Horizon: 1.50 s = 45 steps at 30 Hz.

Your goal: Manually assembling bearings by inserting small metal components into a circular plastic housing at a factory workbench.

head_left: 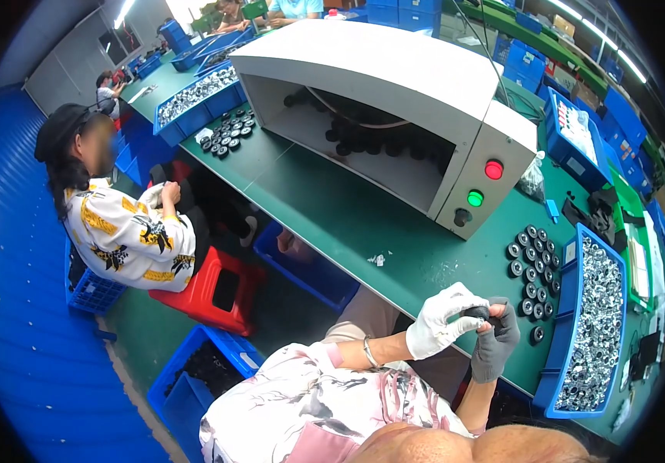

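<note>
Head view, small black part (477, 312) pinched between left hand (440, 322) fingers (white glove), right hand (496, 343) fingers gripping it too

The left hand (442, 324), in a white glove, and the right hand (496, 347), in a grey glove, together hold a small black part (477, 312) above the green table (363, 224). Near them lie black round parts (533, 270) and a blue bin (596, 324) of shiny metal pieces.
</note>
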Motion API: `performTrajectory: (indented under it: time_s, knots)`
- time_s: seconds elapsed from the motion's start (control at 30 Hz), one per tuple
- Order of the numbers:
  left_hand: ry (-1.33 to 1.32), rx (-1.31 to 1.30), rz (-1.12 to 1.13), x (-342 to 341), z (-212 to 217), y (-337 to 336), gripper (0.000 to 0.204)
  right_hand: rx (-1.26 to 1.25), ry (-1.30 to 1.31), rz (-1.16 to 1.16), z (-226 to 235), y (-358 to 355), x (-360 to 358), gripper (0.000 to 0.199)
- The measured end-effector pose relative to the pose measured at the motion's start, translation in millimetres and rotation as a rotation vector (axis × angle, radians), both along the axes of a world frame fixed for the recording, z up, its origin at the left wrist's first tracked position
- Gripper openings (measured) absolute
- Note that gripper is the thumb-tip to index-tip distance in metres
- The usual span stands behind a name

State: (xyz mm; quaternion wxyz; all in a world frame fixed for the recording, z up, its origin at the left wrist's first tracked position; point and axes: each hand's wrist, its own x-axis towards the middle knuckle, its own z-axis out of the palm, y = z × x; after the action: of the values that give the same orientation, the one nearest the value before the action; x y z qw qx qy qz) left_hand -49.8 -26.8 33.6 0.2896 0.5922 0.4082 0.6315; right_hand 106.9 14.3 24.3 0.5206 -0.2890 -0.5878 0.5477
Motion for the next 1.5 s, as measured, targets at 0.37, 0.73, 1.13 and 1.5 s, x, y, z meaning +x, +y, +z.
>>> performTrajectory:
  time_s: [0.37, 0.73, 1.13, 1.5]
  knots:
    - [-0.082, -0.012, 0.185, 8, 1, -1, 0.017, -0.064, 0.085, -0.038, 3, -7, -24, 0.023]
    - [0.013, -0.027, 0.237, 6, -20, 19, 0.022, -0.052, -0.135, -0.243, -1, -5, -28, 0.016]
    - [-0.415, -0.424, -0.058, 0, -18, 11, 0.026, -0.235, -0.024, -0.038, 13, 11, -18, 0.026]
    - [-0.497, -0.350, -0.036, 5, -17, 5, 0.028, 0.072, -0.139, -0.140, 5, 4, -25, 0.022]
